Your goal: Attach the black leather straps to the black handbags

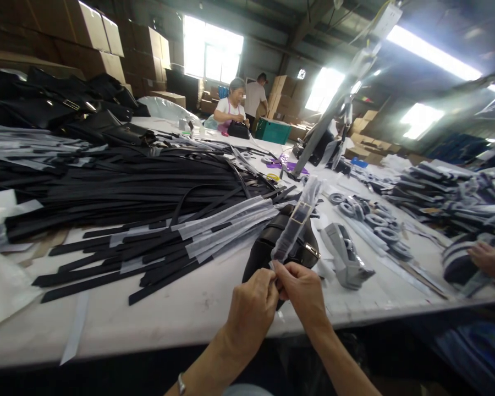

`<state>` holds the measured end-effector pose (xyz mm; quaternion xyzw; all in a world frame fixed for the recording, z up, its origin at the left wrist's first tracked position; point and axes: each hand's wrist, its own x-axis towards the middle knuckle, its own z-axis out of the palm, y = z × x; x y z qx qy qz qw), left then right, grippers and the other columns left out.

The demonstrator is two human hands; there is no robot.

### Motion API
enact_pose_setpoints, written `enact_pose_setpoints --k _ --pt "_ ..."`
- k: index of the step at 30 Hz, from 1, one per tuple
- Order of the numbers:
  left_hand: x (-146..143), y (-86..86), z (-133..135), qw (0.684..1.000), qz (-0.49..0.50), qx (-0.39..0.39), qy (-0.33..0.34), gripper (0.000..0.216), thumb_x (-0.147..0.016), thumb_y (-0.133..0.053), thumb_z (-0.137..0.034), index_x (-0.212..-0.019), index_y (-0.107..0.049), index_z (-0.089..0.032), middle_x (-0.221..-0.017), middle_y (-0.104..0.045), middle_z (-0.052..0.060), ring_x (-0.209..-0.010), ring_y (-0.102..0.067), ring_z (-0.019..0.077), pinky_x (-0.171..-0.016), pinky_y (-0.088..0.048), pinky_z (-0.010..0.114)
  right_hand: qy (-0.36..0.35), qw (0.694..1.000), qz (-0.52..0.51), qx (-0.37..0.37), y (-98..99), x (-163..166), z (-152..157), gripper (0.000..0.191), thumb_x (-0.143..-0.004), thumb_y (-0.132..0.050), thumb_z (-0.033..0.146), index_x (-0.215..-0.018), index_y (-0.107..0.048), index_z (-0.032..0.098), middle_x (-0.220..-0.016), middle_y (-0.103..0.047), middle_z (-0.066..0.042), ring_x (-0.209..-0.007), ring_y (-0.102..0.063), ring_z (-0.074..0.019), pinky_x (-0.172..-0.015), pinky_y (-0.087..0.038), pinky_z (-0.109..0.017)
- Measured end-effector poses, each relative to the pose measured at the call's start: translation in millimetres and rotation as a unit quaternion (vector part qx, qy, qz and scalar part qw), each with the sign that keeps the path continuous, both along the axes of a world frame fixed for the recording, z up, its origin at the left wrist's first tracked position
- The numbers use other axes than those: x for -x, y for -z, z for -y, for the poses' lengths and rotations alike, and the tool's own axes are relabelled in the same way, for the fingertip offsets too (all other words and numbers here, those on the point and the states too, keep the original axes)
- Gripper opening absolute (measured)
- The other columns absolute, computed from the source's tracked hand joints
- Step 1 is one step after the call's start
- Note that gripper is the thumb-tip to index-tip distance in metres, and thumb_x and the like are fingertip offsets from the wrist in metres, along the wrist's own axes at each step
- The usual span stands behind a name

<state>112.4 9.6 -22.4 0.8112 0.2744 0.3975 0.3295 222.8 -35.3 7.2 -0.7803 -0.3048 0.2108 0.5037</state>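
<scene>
A black handbag (259, 258) with gold-coloured hardware lies on the table in front of me. Over it runs a strap in a clear plastic sleeve (286, 242), with a rectangular gold buckle (300, 212) showing through. My left hand (253, 302) is closed, its fingertips pinching the near end of the sleeve. Right beside it, my right hand (301, 291) pinches the same end, thumb and forefinger together. The fingertips of both hands almost touch, and they partly hide what lies between them. A grey tape dispenser (346, 256) stands just right of the bag.
Black straps (140, 181) are heaped at left, some in plastic sleeves (226, 225). Rolls of tape (373, 220) lie at right. A slanted metal post (325, 126) rises behind the bag. A co-worker's hand (490, 258) is at far right; another person (231, 107) sits across the table.
</scene>
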Motion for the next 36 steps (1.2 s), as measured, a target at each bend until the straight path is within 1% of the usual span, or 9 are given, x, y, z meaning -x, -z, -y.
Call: enact_pose_setpoints --k 4,10,18,25,28,30,33,34,36 --pt "2.3 6.4 2.0 0.994 -0.026 -0.107 -0.019 0.03 -0.09 -0.043 -0.008 -0.115 -0.058 -0.015 -0.082 -0.068 0.007 -0.068 -0.068 0.018 -0.056 -0.05 0.024 -0.036 0.991 -0.123 -0.022 -3.5 0.7 1.7 0.049 -0.072 -0.067 0.062 -0.055 -0.06 0.016 -0.047 -0.059 -0.001 -0.038 -0.054 -0.0125 -0.037 -0.043 -0.021" --pt "8.7 6.3 6.9 0.985 -0.053 -0.164 -0.005 0.034 -0.089 -0.043 -0.007 -0.121 -0.053 -0.014 -0.08 -0.065 0.005 -0.059 -0.064 0.017 -0.049 -0.048 0.025 -0.051 0.988 -0.148 -0.005 -3.5 -0.6 1.3 0.046 -0.07 -0.071 0.057 -0.052 -0.056 0.017 -0.038 -0.055 0.001 -0.034 -0.051 -0.0107 -0.035 -0.04 -0.019" --pt "38.2 37.1 26.6 0.996 0.011 0.081 -0.042 0.018 -0.077 -0.058 -0.008 -0.086 -0.051 -0.022 -0.07 -0.057 -0.003 -0.061 -0.058 0.0136 -0.058 -0.049 0.022 -0.006 0.988 -0.141 -0.061 9.0 0.7 -1.8 0.045 -0.075 -0.068 0.054 -0.052 -0.054 0.017 -0.044 -0.055 0.002 -0.027 -0.041 -0.006 -0.029 -0.021 -0.017" --pt "62.9 43.4 27.4 0.971 -0.024 -0.223 0.083 0.024 -0.09 -0.041 -0.004 -0.08 -0.054 -0.021 -0.06 -0.056 -0.001 -0.048 -0.052 0.013 -0.046 -0.037 0.023 0.019 0.988 -0.129 -0.088 18.3 3.1 -4.4 0.046 -0.075 -0.067 0.055 -0.053 -0.053 0.018 -0.045 -0.053 0.003 -0.028 -0.038 -0.0062 -0.029 -0.021 -0.019" --pt "81.2 43.8 25.4 0.952 -0.039 -0.244 0.182 0.018 -0.09 -0.048 -0.01 -0.078 -0.055 -0.021 -0.056 -0.057 -0.002 -0.045 -0.052 0.0126 -0.044 -0.035 0.025 0.013 0.986 -0.136 -0.091 18.9 0.0 -4.2 0.045 -0.075 -0.067 0.055 -0.052 -0.053 0.018 -0.045 -0.053 0.003 -0.029 -0.037 -0.0059 -0.03 -0.021 -0.019" --pt "90.0 39.9 20.2 0.974 -0.013 -0.174 0.145 0.009 -0.089 -0.054 -0.017 -0.084 -0.058 -0.022 -0.057 -0.059 -0.003 -0.047 -0.054 0.0123 -0.049 -0.039 0.024 0.007 0.988 -0.129 -0.081 17.9 -1.0 -3.1 0.046 -0.077 -0.065 0.054 -0.051 -0.053 0.018 -0.043 -0.052 0.003 -0.03 -0.035 -0.0058 -0.03 -0.021 -0.019" --pt "80.1 22.8 5.1 0.994 0.075 0.064 -0.037 0.013 -0.093 -0.049 -0.027 -0.083 -0.056 -0.022 -0.062 -0.058 -0.002 -0.055 -0.056 0.0132 -0.058 -0.044 0.024 0.0 0.993 -0.105 -0.063 14.2 0.6 -1.4 0.049 -0.08 -0.061 0.054 -0.047 -0.049 0.019 -0.038 -0.046 0.005 -0.03 -0.032 -0.0057 -0.031 -0.02 -0.019" --pt "69.6 15.6 -0.4 0.979 0.098 0.17 -0.049 0.022 -0.095 -0.045 -0.033 -0.079 -0.054 -0.021 -0.064 -0.059 -0.001 -0.058 -0.057 0.0138 -0.06 -0.046 0.024 -0.002 0.994 -0.095 -0.059 12.4 1.7 -1.1 0.05 -0.08 -0.061 0.053 -0.046 -0.047 0.019 -0.037 -0.043 0.006 -0.031 -0.031 -0.0056 -0.032 -0.02 -0.019" --pt "42.9 3.2 -8.9 0.916 0.135 0.372 0.061 0.036 -0.094 -0.04 -0.047 -0.079 -0.055 -0.019 -0.067 -0.063 0.003 -0.063 -0.061 0.0156 -0.065 -0.051 0.027 -0.003 0.994 -0.092 -0.059 8.4 3.7 -0.3 0.051 -0.079 -0.061 0.055 -0.045 -0.044 0.021 -0.035 -0.039 0.007 -0.031 -0.029 -0.0059 -0.032 -0.021 -0.02"
